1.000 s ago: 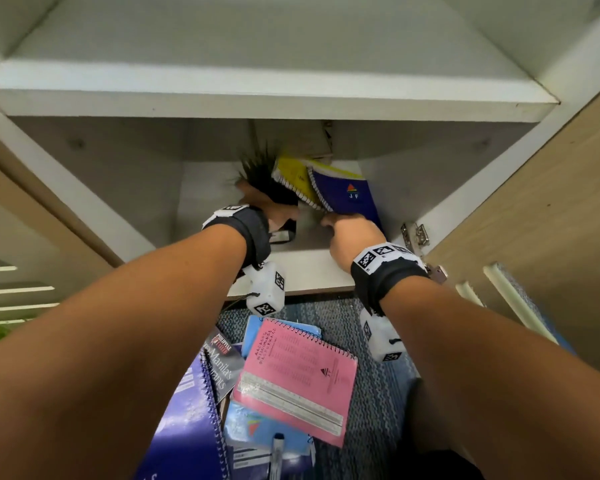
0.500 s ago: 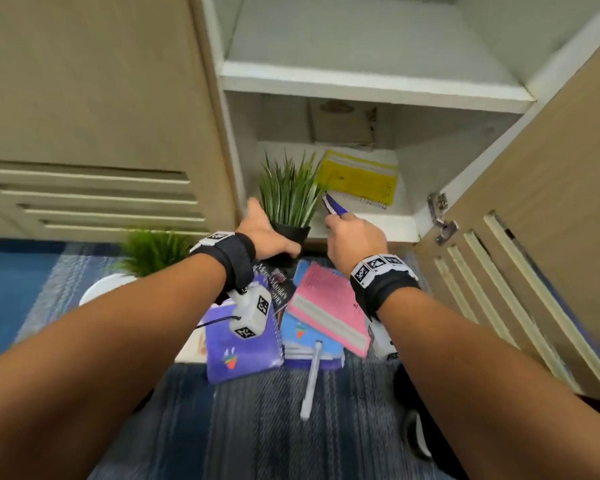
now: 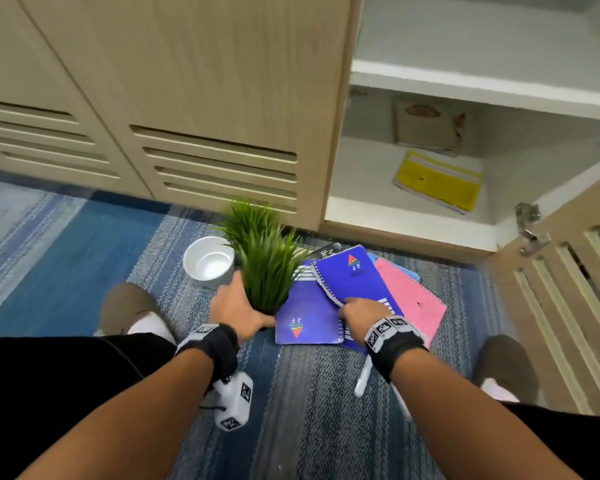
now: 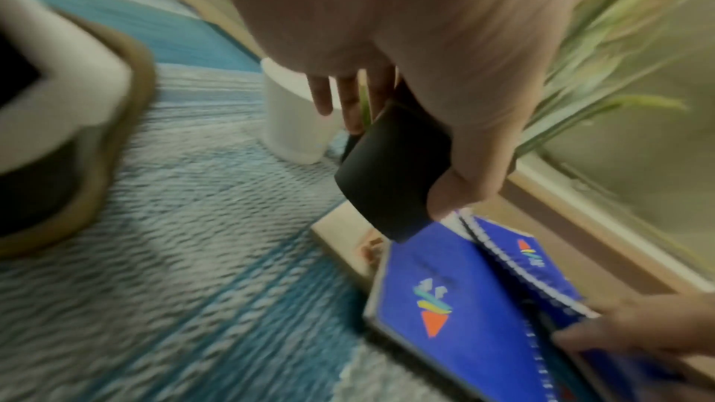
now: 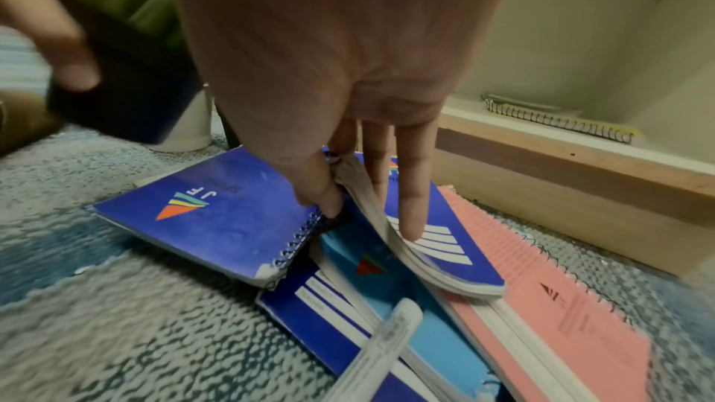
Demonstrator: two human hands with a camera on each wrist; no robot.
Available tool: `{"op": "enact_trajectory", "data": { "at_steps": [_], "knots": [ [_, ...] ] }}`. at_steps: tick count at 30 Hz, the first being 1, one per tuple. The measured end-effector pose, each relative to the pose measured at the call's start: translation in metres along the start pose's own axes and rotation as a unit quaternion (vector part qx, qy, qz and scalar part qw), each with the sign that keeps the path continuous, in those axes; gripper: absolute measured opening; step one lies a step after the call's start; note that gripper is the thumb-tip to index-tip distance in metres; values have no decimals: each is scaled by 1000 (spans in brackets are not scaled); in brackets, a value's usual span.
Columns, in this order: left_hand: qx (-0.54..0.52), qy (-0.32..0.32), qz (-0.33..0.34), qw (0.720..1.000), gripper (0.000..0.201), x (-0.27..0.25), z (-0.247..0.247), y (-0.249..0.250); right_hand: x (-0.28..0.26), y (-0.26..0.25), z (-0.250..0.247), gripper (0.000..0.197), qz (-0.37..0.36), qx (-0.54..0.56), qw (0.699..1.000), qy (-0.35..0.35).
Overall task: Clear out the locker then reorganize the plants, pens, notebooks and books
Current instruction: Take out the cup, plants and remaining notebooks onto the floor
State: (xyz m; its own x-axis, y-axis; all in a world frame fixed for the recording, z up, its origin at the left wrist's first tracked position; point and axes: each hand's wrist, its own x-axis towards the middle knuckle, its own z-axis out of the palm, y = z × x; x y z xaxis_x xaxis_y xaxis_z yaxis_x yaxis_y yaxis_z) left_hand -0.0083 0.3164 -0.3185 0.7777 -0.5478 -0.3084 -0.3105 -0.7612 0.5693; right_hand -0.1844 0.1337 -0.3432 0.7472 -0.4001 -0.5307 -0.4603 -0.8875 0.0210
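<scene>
Two items have just come out of the locker (image 3: 406, 216): the left hand (image 3: 238, 311), curled round the black pot, now has the plant (image 3: 264, 261) at frame centre beside the white pot (image 3: 208, 266), & the right hand (image 3: 361, 311) pinches a blue notebook (image 3: 354, 275) by its spiral edge, laying it on the floor pile. Clearing isn't done — a yellow notebook (image 3: 437, 181) & a brown book (image 3: 426, 124) remain inside, upper right.

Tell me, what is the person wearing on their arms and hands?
Both arms are bare, no sleeves or gloves. Each wrist has a black strap topped with a white band of black square codes. A white cube-shaped box with black square markings and a thin cable hangs under the left wrist.
</scene>
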Motion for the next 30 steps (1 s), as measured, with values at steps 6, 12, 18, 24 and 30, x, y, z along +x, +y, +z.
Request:
{"op": "enact_trajectory", "data": {
  "at_steps": [6, 12, 18, 24, 30],
  "knots": [
    [-63, 120, -151, 979, 80, -6, -2, -53, 12, 3, 5, 35, 6, 30, 999, -8],
    [-178, 149, -237, 943, 94, 5, 6, -69, 14, 1, 7, 38, 16, 60, 998, -21],
    [-197, 26, -340, 919, 133, 31, 29, -104, 9, -8, -4, 41, 17, 101, 994, -33],
    [-260, -176, -362, 878, 67, 19, 35, -66, 0, -7, -7, 58, 9, 158, 986, -42],
    [-116, -321, -248, 907, 23, -2, 31, 15, -9, 16, -26, 51, 40, 204, 978, -32]
  ]
}}
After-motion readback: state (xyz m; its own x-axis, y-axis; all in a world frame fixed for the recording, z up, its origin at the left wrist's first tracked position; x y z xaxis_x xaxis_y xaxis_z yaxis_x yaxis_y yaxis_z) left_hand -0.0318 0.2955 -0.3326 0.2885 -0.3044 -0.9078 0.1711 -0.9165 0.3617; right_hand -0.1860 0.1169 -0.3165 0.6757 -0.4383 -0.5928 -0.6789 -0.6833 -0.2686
